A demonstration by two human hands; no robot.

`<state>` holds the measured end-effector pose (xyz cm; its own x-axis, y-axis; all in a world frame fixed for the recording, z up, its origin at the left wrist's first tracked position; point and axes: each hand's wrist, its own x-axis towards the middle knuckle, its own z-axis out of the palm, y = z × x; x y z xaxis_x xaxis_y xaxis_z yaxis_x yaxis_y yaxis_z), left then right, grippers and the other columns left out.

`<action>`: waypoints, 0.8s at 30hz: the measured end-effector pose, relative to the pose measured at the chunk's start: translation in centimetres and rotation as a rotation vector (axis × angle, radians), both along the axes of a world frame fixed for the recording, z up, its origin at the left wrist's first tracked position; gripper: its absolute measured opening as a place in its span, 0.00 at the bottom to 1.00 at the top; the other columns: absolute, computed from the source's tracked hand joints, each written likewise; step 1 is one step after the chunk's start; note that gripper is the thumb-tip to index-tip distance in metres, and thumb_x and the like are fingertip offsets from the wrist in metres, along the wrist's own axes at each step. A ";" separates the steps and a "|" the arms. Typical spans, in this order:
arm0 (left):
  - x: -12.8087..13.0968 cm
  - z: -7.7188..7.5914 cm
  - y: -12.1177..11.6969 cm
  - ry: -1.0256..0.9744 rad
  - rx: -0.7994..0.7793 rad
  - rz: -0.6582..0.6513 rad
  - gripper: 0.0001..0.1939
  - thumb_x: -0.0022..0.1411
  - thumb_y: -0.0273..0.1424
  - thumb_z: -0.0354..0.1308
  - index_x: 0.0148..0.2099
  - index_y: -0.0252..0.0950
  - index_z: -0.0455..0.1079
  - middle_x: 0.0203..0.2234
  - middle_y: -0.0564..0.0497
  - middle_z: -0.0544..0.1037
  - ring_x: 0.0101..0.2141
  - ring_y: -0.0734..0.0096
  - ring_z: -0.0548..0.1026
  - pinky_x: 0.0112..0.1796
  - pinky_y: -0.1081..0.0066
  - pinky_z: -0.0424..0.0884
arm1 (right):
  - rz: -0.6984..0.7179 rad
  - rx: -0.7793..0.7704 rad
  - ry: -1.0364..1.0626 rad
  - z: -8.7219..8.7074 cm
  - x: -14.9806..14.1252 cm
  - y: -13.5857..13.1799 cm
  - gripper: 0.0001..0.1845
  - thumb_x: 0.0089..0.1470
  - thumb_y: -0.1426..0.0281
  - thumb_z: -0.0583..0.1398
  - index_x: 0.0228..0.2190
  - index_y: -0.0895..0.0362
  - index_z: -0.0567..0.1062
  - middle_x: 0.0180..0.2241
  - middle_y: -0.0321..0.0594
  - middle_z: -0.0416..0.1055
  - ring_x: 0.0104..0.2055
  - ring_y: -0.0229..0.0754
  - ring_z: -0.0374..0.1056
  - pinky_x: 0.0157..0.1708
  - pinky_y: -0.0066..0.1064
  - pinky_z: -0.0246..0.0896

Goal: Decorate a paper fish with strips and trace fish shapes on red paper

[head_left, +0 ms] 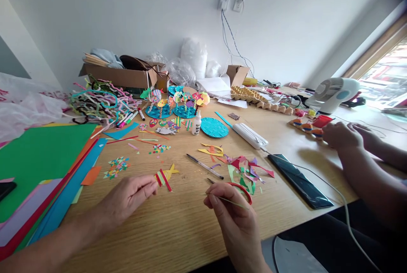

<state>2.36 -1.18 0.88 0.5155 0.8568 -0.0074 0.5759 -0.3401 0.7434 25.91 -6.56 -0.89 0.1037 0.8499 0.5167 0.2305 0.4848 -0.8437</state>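
My left hand pinches the left end of a yellow paper fish lying on the table. Red and pale strips cross the fish's body, and its tail points right. In my right hand, raised near the table's front edge, a thin pale-green paper strip is gripped between thumb and fingers. Red-handled scissors lie just behind that hand, partly covered by it. Beyond them rests a black pen. Cut paper scraps in several colours are spread to its right.
A glue bottle stands beside a blue disc. Coloured paper sheets are stacked at left. A black phone and white power strip lie at right with a trailing cable. Another person's hands work by egg-carton pieces.
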 end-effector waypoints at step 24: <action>3.0 0.4 -0.8 -0.725 -0.863 0.148 0.18 0.57 0.46 0.56 0.37 0.35 0.65 0.33 0.48 0.75 0.32 0.70 0.73 0.28 0.75 0.63 | 0.211 0.365 -0.481 0.4 -0.7 -0.1 0.10 0.55 0.79 0.55 0.38 0.56 0.69 0.32 0.44 0.72 0.32 0.39 0.70 0.30 0.25 0.66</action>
<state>5.34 -1.99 1.31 0.5330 0.7630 -0.3657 -0.0938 0.4828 0.8707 25.26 -6.67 -0.46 -0.3623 0.5875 0.7236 0.4106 0.7975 -0.4420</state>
